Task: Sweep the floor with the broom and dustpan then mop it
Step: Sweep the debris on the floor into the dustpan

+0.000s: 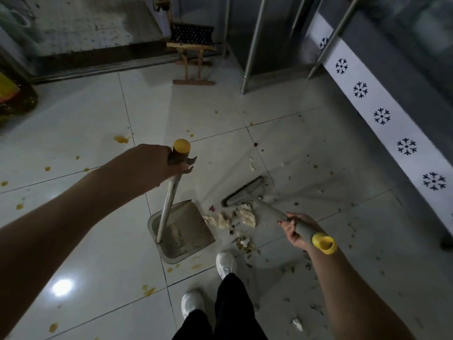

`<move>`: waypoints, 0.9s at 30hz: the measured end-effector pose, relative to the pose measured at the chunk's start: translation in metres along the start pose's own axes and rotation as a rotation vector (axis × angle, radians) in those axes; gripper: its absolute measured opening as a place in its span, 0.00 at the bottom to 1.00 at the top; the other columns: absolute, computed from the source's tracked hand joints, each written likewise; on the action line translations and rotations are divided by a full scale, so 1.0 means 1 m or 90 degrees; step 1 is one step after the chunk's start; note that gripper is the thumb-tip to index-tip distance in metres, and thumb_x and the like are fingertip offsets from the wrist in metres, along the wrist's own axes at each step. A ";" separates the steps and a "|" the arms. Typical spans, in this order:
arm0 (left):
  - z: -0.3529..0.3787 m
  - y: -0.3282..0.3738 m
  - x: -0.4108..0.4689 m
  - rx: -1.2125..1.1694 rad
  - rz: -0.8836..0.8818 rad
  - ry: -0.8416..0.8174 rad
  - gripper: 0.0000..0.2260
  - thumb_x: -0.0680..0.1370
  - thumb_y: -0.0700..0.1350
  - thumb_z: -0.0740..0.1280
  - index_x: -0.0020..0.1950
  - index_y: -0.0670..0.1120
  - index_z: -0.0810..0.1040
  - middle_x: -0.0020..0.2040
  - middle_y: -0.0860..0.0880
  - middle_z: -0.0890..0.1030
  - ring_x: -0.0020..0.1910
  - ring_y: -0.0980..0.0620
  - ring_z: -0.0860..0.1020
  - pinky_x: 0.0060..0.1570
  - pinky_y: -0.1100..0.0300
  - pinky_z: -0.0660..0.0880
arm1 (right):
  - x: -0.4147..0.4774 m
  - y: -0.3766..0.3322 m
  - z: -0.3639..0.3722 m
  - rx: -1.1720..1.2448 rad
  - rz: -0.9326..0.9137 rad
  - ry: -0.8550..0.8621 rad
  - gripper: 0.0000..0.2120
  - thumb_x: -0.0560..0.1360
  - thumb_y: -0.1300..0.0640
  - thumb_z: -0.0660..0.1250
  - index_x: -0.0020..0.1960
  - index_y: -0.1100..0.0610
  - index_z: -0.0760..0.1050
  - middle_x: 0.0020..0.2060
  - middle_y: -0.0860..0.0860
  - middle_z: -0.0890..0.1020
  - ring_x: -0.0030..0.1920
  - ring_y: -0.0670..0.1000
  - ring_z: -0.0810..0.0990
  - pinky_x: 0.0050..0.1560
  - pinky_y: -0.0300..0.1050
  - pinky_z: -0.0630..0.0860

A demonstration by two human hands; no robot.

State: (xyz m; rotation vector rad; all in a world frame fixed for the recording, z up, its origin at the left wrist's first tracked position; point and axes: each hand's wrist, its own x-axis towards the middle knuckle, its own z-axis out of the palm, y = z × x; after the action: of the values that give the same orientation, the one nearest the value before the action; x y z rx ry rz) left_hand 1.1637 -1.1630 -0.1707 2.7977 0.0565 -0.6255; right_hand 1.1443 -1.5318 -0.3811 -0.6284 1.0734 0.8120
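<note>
My left hand (169,165) grips the top of the dustpan's long metal handle, just under its yellow cap. The grey dustpan (188,231) lies flat on the white tiled floor (85,133) with some pale dirt inside. My right hand (297,229) holds the grey broom handle near its yellow end. The broom head (245,191) rests on the floor just right of the pan's mouth. A pile of crumpled pale scraps (235,218) sits between the broom head and the pan's open edge.
Yellow spill spots (121,139) dot the tiles at left; dark crumbs scatter at right. A small wooden stool (193,52) stands at the back. Metal legs (252,45) and a cabinet with a snowflake-patterned strip (382,116) run along the right. My white shoes (225,262) stand below the pan.
</note>
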 end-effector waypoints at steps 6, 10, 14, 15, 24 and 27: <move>-0.012 0.025 0.033 -0.054 -0.053 -0.014 0.12 0.76 0.58 0.60 0.41 0.50 0.70 0.30 0.51 0.76 0.25 0.56 0.74 0.24 0.66 0.68 | 0.025 -0.056 0.034 0.038 -0.018 -0.108 0.13 0.73 0.60 0.71 0.42 0.70 0.72 0.21 0.54 0.74 0.18 0.46 0.76 0.17 0.35 0.74; -0.025 0.050 0.060 -0.072 -0.081 -0.035 0.10 0.76 0.59 0.60 0.41 0.53 0.69 0.27 0.52 0.74 0.22 0.57 0.73 0.16 0.70 0.65 | 0.047 -0.107 0.073 0.067 -0.009 -0.169 0.16 0.62 0.66 0.75 0.43 0.69 0.71 0.24 0.56 0.77 0.20 0.48 0.78 0.21 0.36 0.76; -0.031 0.068 0.087 -0.109 -0.102 -0.065 0.11 0.76 0.58 0.61 0.48 0.52 0.72 0.24 0.52 0.71 0.13 0.62 0.69 0.13 0.73 0.62 | 0.074 -0.150 0.104 0.088 -0.010 -0.106 0.11 0.75 0.59 0.64 0.48 0.69 0.72 0.33 0.62 0.79 0.23 0.53 0.80 0.24 0.40 0.79; -0.031 0.071 0.093 -0.109 -0.104 -0.068 0.11 0.76 0.58 0.61 0.48 0.51 0.71 0.24 0.52 0.70 0.13 0.64 0.68 0.13 0.74 0.61 | 0.078 -0.156 0.109 0.078 0.005 -0.107 0.10 0.71 0.63 0.67 0.46 0.70 0.72 0.34 0.62 0.79 0.24 0.54 0.80 0.23 0.42 0.79; -0.025 0.094 0.113 -0.051 -0.094 -0.091 0.16 0.76 0.59 0.60 0.52 0.47 0.75 0.24 0.53 0.70 0.16 0.61 0.68 0.13 0.75 0.61 | 0.079 -0.138 0.063 0.051 0.006 -0.018 0.09 0.81 0.57 0.58 0.48 0.64 0.68 0.38 0.57 0.72 0.22 0.50 0.77 0.22 0.35 0.76; -0.022 0.100 0.110 -0.049 -0.063 -0.105 0.16 0.77 0.59 0.60 0.50 0.46 0.75 0.25 0.52 0.71 0.14 0.62 0.68 0.13 0.75 0.60 | 0.058 -0.120 0.025 0.055 0.040 -0.013 0.09 0.81 0.57 0.57 0.49 0.64 0.68 0.32 0.59 0.76 0.21 0.51 0.77 0.23 0.36 0.76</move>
State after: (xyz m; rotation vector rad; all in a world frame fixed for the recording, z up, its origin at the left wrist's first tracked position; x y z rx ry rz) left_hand 1.2817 -1.2560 -0.1727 2.6721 0.1834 -0.8561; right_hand 1.2705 -1.5647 -0.4185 -0.5147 1.1079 0.8206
